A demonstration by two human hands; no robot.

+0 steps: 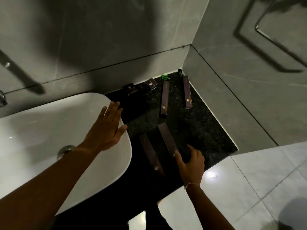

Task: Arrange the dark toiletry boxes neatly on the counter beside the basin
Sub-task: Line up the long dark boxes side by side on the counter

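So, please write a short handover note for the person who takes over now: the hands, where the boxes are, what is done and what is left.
Left hand: open, flat, fingers spread, over the basin rim; holds nothing.
Right hand: open, fingertips on the near end of a long box; not gripped.
Boxes: a second long box lies beside it, nearer the basin. Two more long ones lie farther back, roughly parallel. Two small boxes sit by the back wall. Green bottle in the corner.
Done: nothing is lined up as a set yet.
Left: square the near pair, align it with the far pair, then tidy the small boxes.
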